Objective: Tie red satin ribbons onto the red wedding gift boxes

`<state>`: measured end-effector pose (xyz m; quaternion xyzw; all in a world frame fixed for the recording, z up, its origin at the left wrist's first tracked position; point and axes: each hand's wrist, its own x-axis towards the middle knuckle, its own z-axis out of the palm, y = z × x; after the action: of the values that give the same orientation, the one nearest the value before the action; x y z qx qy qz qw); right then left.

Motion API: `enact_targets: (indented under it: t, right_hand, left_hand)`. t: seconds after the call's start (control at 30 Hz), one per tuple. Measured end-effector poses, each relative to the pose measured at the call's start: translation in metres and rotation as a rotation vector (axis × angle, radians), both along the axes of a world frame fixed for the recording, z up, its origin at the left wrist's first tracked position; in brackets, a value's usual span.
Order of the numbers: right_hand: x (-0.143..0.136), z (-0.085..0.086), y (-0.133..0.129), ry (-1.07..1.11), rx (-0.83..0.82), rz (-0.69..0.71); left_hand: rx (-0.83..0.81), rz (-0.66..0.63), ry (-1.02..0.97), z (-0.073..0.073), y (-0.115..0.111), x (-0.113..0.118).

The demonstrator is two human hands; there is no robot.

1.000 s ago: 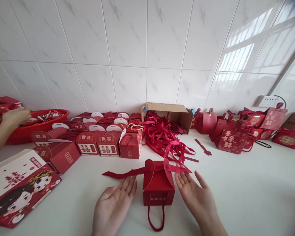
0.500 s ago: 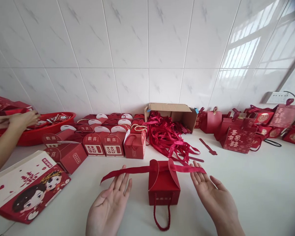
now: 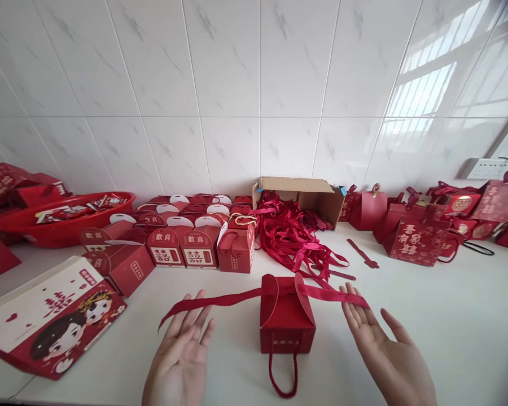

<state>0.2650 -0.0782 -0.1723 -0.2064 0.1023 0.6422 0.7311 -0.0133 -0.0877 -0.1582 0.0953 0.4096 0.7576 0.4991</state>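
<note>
A small red gift box [image 3: 287, 324] stands on the white table in front of me, its rope handle hanging forward onto the tabletop. A red ribbon [image 3: 237, 296] passes through its top flaps and stretches out to both sides. My left hand [image 3: 182, 349] is palm up with fingers apart, under the ribbon's left part. My right hand [image 3: 385, 344], also palm up and spread, has the ribbon's right end lying across its fingers. Neither hand grips anything.
Behind the box, red ribbons [image 3: 296, 237] spill from a cardboard box [image 3: 330, 203]. Rows of red boxes [image 3: 198, 248] and a red basin [image 3: 63, 231] are at left, near a large printed box [image 3: 68, 327]. Red bags [image 3: 419, 239] stand at right. Part of another person shows at the left edge.
My hands have moved outward, away from the box, along the ribbon. The other person's hands have left the basin. The view has shifted slightly left.
</note>
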Motion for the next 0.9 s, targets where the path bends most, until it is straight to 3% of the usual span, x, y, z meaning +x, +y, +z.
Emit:
enact_targets:
  t: [0.13,0.27,0.43,0.6,0.73,0.9]
  right_hand:
    - [0.001,-0.001,-0.005,0.004,-0.130,-0.012]
    - [-0.001,0.000,-0.006,0.023,-0.209,-0.032]
    - [-0.001,0.001,-0.002,0.090,-0.238,-0.058]
    - [0.008,0.004,0.005,0.099,-0.195,-0.050]
    - [0.019,0.012,0.013,-0.049,-0.121,-0.073]
    - [0.032,0.021,0.023,-0.384,0.091,-0.156]
  left_hand:
    - [0.004,0.001,0.043,-0.012,-0.002,-0.002]
    - [-0.061,0.038,0.024,-0.013,-0.006,0.000]
    - [-0.106,0.071,-0.075,-0.006,-0.003,-0.001]
    - [-0.052,0.112,-0.191,0.012,0.012,-0.009]
    - [-0.002,0.007,-0.099,0.027,0.028,-0.016]
    - [0.028,-0.237,-0.026,0.037,0.044,-0.027]
